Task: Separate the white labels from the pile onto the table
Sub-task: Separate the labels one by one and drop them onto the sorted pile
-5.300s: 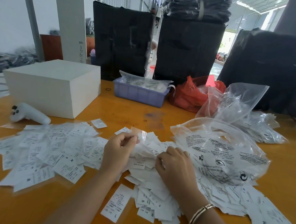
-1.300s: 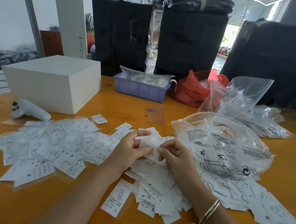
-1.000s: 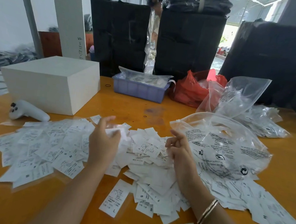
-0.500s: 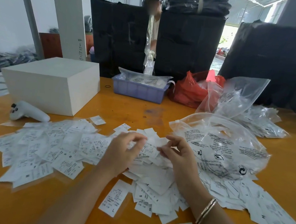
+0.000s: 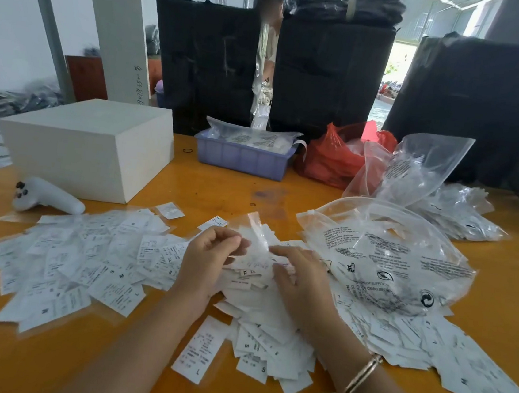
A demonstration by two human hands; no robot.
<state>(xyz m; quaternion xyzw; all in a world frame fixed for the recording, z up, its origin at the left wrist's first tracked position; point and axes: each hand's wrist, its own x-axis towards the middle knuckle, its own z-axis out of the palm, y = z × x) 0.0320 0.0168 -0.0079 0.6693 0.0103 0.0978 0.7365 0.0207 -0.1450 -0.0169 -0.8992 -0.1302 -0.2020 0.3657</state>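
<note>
A pile of white labels lies in the middle of the orange table, running under a clear printed bag to the right. To the left lies a spread of separated labels in small clear sleeves. My left hand hovers over the pile's near-left side, fingers curled, pinching a small clear sleeve with a white label that sticks upward. My right hand rests on the pile beside it, index finger pointing toward the held sleeve.
A white box and a white controller sit at the left. A purple tray, red bag and more clear bags stand behind. Black bundles and a person are beyond the far edge.
My left hand swung out to the left spread, then came back to the pile. Now it has lifted a sleeved label slightly above the pile, with the right hand close beside it.
</note>
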